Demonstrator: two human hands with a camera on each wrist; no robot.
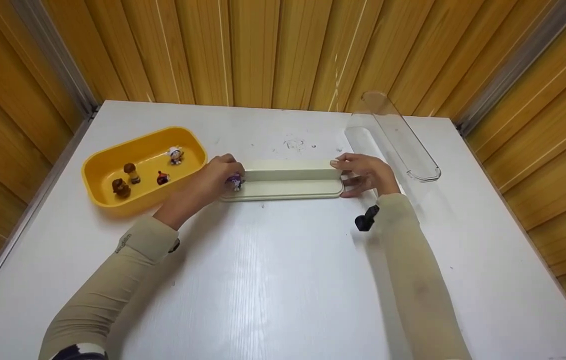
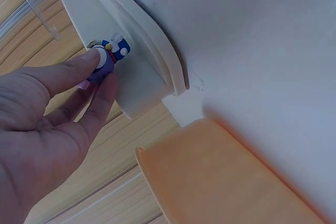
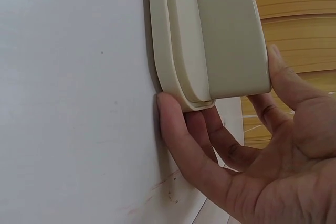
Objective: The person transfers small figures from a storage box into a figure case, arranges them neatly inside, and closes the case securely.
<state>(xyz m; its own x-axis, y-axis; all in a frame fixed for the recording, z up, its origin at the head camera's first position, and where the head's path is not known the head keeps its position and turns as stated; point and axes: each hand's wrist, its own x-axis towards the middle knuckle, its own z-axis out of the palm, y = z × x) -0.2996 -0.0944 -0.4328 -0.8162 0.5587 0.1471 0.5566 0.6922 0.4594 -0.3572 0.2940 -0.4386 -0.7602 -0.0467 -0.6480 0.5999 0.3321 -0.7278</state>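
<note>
My left hand [image 1: 209, 179] pinches a small purple and blue toy figurine [image 2: 106, 60] between thumb and fingers. It holds the figurine over the left end of a long cream-coloured stand [image 1: 288, 188] with a raised back. In the left wrist view the figurine is tilted; I cannot tell if it touches the stand. At the other end, my right hand [image 1: 370, 172] grips the stand, thumb at the raised back [image 3: 233, 35] and fingers round the front corner. To the left, a yellow tray [image 1: 94, 192] holds several more small figurines [image 1: 175, 155].
A clear plastic cover [image 1: 405, 137] lies behind and to the right of the stand, near the table's back edge. Wood-patterned panels [image 1: 253, 55] close off the back and sides of the white table [image 1: 273, 275].
</note>
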